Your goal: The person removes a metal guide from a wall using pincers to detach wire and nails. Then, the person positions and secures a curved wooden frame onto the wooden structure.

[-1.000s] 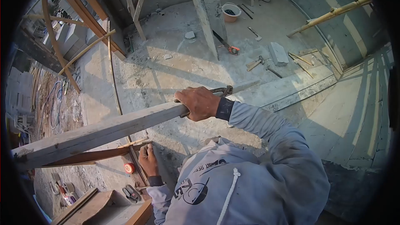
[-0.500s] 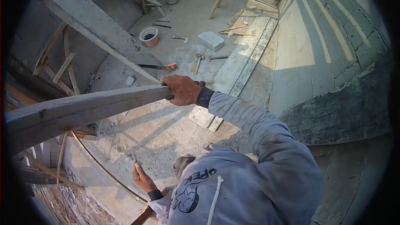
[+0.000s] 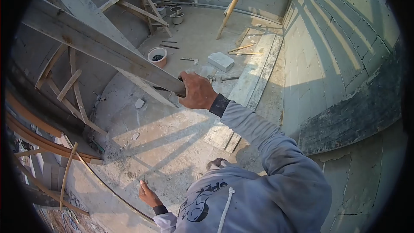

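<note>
Your right hand grips the end of a long grey beam.
The fingers are closed around this end, and from there the beam goes to the upper left, above the floor. Your left hand is low and partly open, away from the beam; whether it holds something small, I cannot tell. Beyond the right hand, a pale block and a bucket stand on the floor.

Warm sunlight stripes the right-hand wall and patches the floor between long shadows; wide-angle distortion bends the edges, and the corners go black.
</note>
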Tool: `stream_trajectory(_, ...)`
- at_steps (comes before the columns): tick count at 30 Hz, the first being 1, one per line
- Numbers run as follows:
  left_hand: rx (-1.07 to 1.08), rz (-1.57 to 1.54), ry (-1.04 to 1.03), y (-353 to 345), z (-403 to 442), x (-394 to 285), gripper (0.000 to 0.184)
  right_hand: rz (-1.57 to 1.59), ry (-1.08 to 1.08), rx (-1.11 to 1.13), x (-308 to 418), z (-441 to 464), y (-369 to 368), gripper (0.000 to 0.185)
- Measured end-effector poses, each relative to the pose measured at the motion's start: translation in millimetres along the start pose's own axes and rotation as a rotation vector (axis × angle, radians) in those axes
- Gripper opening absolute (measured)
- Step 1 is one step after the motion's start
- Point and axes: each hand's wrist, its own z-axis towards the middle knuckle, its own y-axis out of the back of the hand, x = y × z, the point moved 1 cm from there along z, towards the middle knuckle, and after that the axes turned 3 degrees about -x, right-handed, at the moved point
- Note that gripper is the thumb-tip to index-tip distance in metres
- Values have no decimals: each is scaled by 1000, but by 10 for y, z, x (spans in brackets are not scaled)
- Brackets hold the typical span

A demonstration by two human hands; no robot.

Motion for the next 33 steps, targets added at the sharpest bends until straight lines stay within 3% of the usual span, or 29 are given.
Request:
stream_trajectory(3, 59, 50, 217, 155, 156, 84, 44, -15, -28, -11, 95, 133, 2, 57)
stream_trajectory(11, 79, 45, 286, -361, 530, 371, 34, 22, -92, 7, -254, 433, -272, 48)
stream_trajectory(17, 191, -5, 252, -1275, 1095, 41, 22, 43, -124, -13, -749, 846, -578, 49)
stream_trajectory(19, 187, 127, 28, -1548, 1250, -156, 17, 50, -143, 6, -874, 989, -646, 48)
stream_trajectory(20, 184, 195, 62, -1664, 1328, -380, 15, 94, -137, 20, -963, 1055, -694, 49)
stream_trajectory(22, 154, 212, 102, -1805, 1448, -525, 18, 145, -90, 54, -1021, 1191, -710, 54)
stream_trajectory(25, 102, 246, 41, -1901, 1554, -530, 28, 373, -190, 277, -1048, 1403, -745, 61)
stream_trajectory(28, 132, 332, 138, -1937, 1558, -540, 34, 573, -149, 360, -911, 1628, -813, 60)
stream_trajectory(33, 39, 379, 267, -1886, 1473, -418, 37, 573, -44, 542, -691, 1748, -1191, 60)
